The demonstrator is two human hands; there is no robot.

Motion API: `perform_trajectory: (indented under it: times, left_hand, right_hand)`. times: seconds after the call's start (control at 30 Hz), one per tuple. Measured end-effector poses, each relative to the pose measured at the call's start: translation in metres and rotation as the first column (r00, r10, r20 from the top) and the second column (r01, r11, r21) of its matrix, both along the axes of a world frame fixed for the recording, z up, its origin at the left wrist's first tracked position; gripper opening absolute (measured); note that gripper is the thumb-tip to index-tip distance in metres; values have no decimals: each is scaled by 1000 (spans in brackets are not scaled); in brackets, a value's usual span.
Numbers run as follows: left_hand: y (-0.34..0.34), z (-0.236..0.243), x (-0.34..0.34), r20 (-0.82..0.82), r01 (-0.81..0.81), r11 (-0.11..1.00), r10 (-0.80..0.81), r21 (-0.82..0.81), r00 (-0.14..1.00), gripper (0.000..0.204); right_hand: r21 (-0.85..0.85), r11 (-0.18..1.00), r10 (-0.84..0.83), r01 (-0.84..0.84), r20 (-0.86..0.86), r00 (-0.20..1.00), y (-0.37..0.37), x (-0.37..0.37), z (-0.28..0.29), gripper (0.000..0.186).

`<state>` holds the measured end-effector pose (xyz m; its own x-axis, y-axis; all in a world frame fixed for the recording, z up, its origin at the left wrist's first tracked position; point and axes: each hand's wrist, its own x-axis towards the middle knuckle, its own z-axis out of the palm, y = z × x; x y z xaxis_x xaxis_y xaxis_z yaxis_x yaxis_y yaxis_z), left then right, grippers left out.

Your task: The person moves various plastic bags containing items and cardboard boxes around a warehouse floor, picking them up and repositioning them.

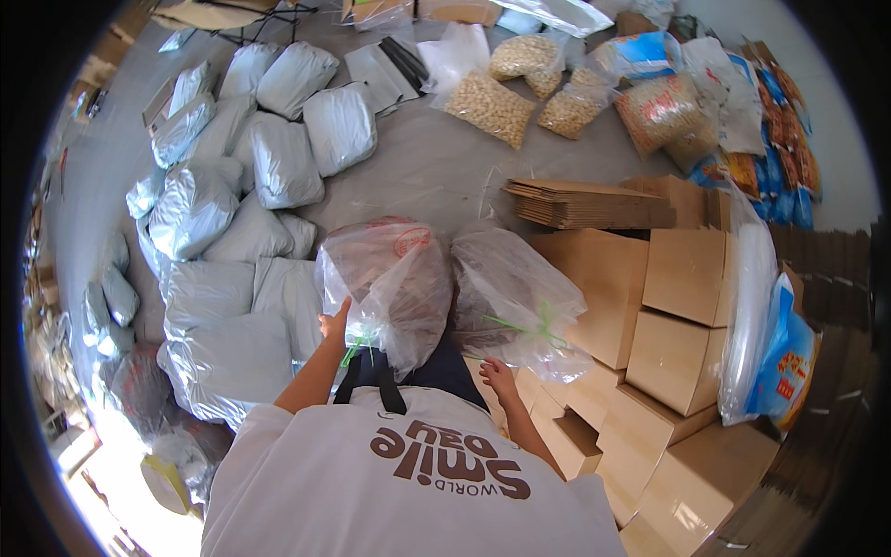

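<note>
A full clear plastic bag [394, 269] with red print and dark contents stands in front of my body, with a green tie [357, 350] at its near side. My left hand [335, 321] is at this bag's left side, fingers apart and seemingly touching the plastic. To the right leans a second clear bag [506, 278] of brownish contents, its gathered neck bound with another green tie [540, 328]. Just below that neck is my right hand [498, 375], fingers loosely bent and apart, with nothing visible in it. What fills the bags is blurred by the plastic.
Grey-white plastic parcels [227, 362] are heaped on the left. Cardboard boxes [682, 357] are stacked on the right, with flattened cartons [585, 204] behind. Clear bags of pale, nut-like pieces [487, 107] lie on the grey floor [408, 176] at the far side.
</note>
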<state>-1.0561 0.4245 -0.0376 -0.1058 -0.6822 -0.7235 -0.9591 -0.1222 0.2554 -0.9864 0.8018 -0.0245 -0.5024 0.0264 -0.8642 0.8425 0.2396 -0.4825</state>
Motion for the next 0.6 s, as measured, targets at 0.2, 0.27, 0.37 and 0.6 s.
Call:
perform_trajectory:
  times: [0.2, 0.27, 0.37, 0.6]
  left_hand:
    - [-34, -95, 51, -171, -152, 880, 252, 450, 952, 73]
    - [-24, -100, 55, -240, -54, 930, 150, 364, 959, 69]
    - [-13, -74, 36, -70, -54, 929, 86, 365, 994, 58]
    - [28, -84, 48, -218, -195, 918, 281, 345, 935, 31]
  right_hand:
    - [-42, 922, 372, -384, -170, 912, -47, -67, -18, 30]
    - [-19, 828, 533, -560, -281, 798, -66, -92, -18, 32]
    - [66, 675, 687, -735, -420, 593, -105, -124, -3, 46]
    - [642, 4, 829, -767, -431, -356, -184, -167, 29, 75]
